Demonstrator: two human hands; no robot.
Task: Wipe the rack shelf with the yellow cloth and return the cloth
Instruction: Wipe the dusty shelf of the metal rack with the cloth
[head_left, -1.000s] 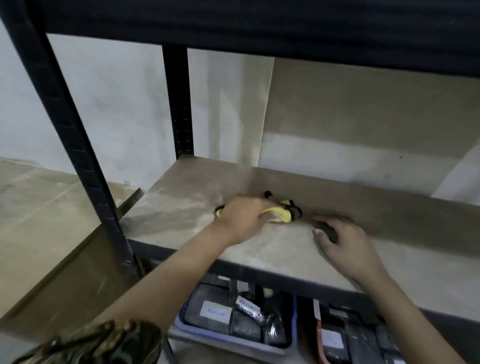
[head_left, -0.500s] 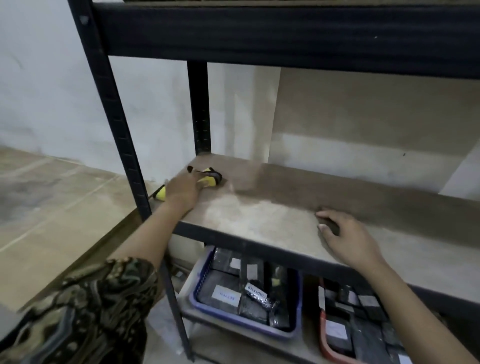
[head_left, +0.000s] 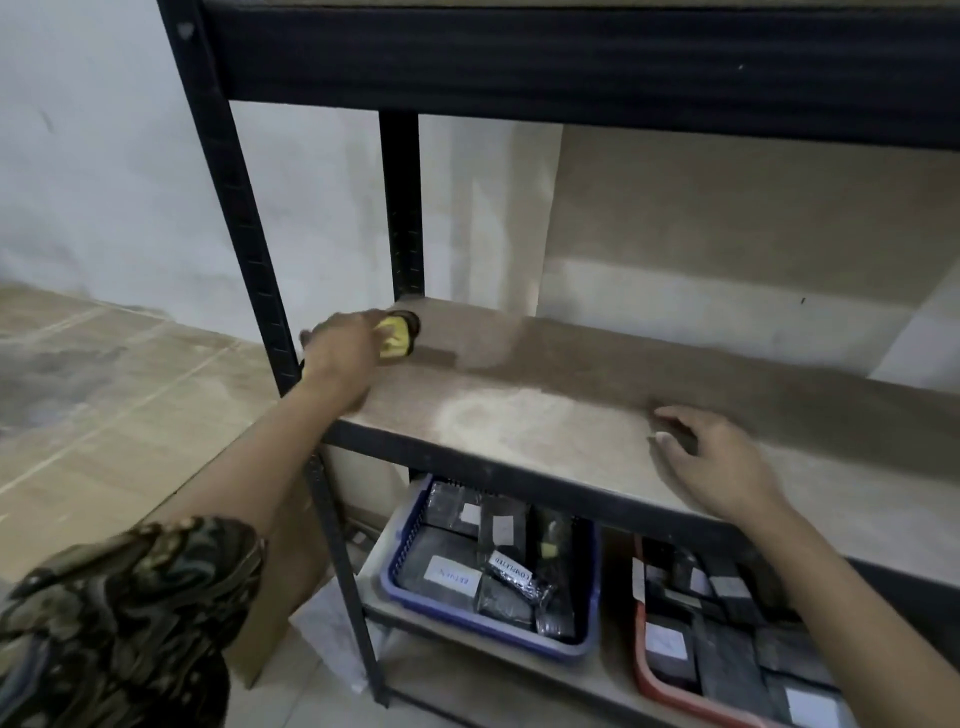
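The rack shelf (head_left: 530, 415) is a dusty brown board in a black metal frame. My left hand (head_left: 340, 348) presses a bunched yellow cloth (head_left: 397, 336) with dark trim onto the shelf's far left back corner, beside the rear post. Most of the cloth is hidden under my fingers. My right hand (head_left: 722, 457) rests flat on the shelf toward the right, fingers spread, holding nothing. A paler wiped patch shows in the middle of the board.
Black uprights stand at the front left (head_left: 244, 249) and rear left (head_left: 400, 208), with a black beam (head_left: 571, 57) overhead. On the lower shelf sit a blue basket (head_left: 488, 629) and a red basket (head_left: 654, 680) holding dark packets. Cardboard (head_left: 104, 395) covers the floor to the left.
My left hand has swept the cloth from the shelf's middle to its far left, then back toward the rear corner. My right hand has stayed in place.
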